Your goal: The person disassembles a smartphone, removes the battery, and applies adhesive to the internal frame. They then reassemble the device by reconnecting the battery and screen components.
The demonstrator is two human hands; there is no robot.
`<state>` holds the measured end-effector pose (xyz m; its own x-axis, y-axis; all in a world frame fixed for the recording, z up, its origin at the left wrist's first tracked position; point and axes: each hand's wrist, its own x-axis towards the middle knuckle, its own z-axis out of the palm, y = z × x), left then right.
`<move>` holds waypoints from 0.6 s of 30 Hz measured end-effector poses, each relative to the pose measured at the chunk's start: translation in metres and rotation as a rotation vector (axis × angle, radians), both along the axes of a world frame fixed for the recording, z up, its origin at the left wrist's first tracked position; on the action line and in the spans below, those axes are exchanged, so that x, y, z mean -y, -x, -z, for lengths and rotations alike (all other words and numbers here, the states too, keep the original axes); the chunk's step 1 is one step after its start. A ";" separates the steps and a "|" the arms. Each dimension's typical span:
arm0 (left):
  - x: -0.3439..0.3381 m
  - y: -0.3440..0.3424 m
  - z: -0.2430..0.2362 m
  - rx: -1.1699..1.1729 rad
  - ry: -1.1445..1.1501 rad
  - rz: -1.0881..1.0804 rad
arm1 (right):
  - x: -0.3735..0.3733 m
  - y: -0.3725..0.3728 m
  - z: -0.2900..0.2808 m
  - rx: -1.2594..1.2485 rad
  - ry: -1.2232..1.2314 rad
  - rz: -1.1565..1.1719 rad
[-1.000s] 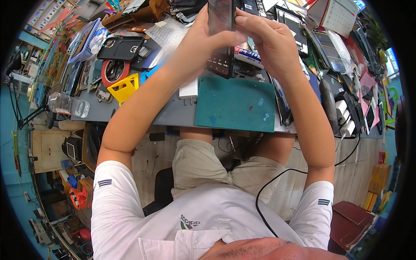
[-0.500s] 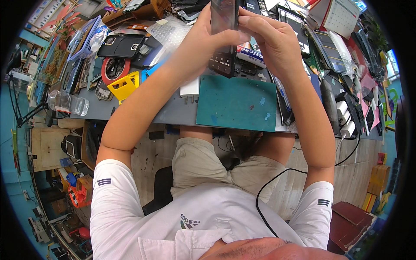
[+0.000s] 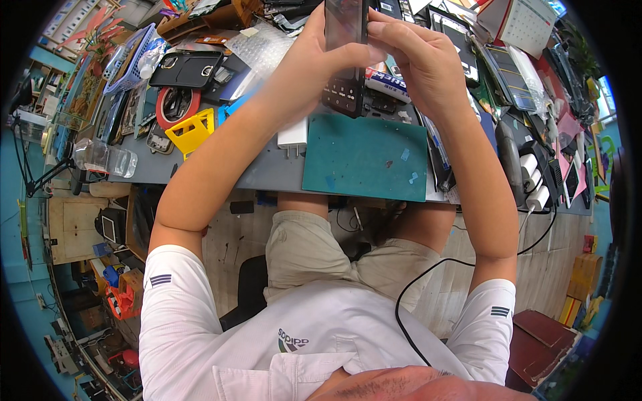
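A dark smartphone (image 3: 344, 90) with its screen lit is held up above the desk, its top cut off by the upper edge of the picture. My left hand (image 3: 319, 61) is closed around its left side, the thumb lying across the screen. At the right edge, my right hand (image 3: 420, 59) grips the phone with bent fingers; some fingertips are hidden behind it. Below the phone lies a green work mat (image 3: 364, 160) with small blue scraps on it. A white charger plug (image 3: 293, 139) lies beside the mat, near my left forearm.
Left of my arm are a yellow plastic stand (image 3: 192, 131), a red tape roll (image 3: 178, 107), a black phone case (image 3: 187, 69) and a clear bottle (image 3: 105, 158). On the right are a power strip with white plugs (image 3: 531, 180), phone parts and a desk calendar (image 3: 518, 27). A black cable (image 3: 428, 269) hangs near my right arm.
The phone has shifted very slightly upward in both hands. My left thumb and right fingers have moved a little at the phone's edge; the desk things stay put.
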<state>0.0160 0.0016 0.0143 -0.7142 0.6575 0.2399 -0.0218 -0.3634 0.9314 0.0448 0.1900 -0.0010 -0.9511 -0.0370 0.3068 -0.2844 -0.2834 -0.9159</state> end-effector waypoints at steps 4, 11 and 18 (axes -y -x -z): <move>-0.001 0.000 0.001 -0.002 -0.008 -0.015 | -0.001 0.001 0.001 -0.012 0.012 -0.007; -0.001 0.000 0.000 0.002 -0.004 -0.013 | 0.007 -0.007 -0.012 0.055 -0.018 0.026; 0.000 0.003 0.005 -0.012 -0.034 -0.002 | 0.000 0.000 0.000 -0.005 -0.019 0.014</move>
